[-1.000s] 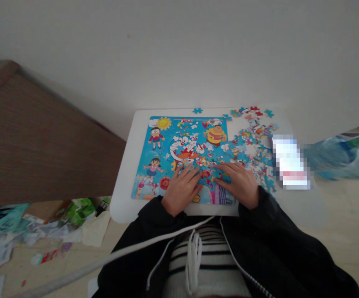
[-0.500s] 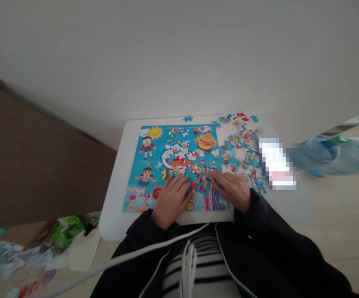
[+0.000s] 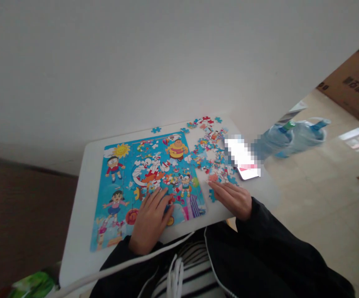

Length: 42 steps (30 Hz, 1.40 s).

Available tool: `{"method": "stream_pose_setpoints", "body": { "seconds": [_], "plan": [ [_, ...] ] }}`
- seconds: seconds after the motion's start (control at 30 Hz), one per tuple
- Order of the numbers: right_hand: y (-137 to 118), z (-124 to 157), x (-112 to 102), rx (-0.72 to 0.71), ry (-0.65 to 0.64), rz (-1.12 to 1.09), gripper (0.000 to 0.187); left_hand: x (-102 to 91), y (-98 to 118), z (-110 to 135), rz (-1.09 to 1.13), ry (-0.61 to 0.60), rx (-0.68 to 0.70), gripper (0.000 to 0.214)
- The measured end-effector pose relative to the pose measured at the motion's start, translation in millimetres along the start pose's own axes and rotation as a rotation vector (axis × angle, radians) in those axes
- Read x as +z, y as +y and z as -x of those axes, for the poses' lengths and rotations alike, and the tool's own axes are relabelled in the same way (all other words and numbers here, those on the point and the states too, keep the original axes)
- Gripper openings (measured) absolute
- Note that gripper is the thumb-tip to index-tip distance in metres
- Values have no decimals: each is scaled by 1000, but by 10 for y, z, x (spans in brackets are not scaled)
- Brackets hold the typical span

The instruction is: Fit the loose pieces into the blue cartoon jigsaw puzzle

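A blue cartoon jigsaw puzzle [image 3: 111, 207], partly filled with pieces in its middle, lies on a white table. Across its lower middle rests my left hand [image 3: 151, 217], open, with the fingers laid out flat over the picture. Just past the puzzle's right edge is my right hand [image 3: 230, 198], its fingers pressed together at the near side of the loose puzzle pieces [image 3: 210, 155]. What its fingertips hold, if anything, is too small to make out.
A phone [image 3: 244, 159] with a blurred screen lies right of the loose pieces. One stray piece [image 3: 156, 130] sits by the table's back edge. Large water bottles [image 3: 303, 136] and a cardboard box [image 3: 353, 82] stand on the floor at right. A white cord [image 3: 120, 269] crosses in front of me.
My right hand has moved off the puzzle to the loose pieces at its right. My left hand stays on the puzzle. The view has turned to the right.
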State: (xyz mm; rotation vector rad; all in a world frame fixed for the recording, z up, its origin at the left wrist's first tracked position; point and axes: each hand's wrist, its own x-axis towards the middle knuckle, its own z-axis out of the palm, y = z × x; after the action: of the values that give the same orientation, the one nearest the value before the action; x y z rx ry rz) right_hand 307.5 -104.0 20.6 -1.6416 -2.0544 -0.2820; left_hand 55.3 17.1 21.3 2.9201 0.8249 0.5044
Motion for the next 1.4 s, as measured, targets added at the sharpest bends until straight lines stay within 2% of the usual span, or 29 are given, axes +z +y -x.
{"method": "stream_pose_setpoints", "body": {
  "seconds": [0.17,0.33,0.6,0.7,0.83,0.93,1.0,1.07,1.23,1.4],
  "plan": [
    [-46,133,-4,77,-109,-3,33,12,3,8,-5,9,2,29],
    [-82,98,22,115,-53,-19,23,-5,68,-15,28,23,21,24],
    [-99,69,-12,138,8,-66,23,-22,244,-88,94,45,105,22],
    [-24,71,-89,223,45,-31,23,0,243,-73,80,35,104,23],
    [218,63,-255,531,120,175,35,39,202,-22,40,3,78,27],
    [438,66,-311,700,80,230,61,58,181,5,16,-38,49,33],
    [560,70,-292,743,40,182,79,65,173,12,-10,-73,14,39],
    [646,71,-253,756,22,127,88,73,167,16,-41,-107,-11,48],
    [724,52,-210,785,16,107,90,116,157,33,-94,-156,-20,77],
    [728,55,-239,795,82,137,89,137,187,15,-116,-201,-64,77]
  ]
}}
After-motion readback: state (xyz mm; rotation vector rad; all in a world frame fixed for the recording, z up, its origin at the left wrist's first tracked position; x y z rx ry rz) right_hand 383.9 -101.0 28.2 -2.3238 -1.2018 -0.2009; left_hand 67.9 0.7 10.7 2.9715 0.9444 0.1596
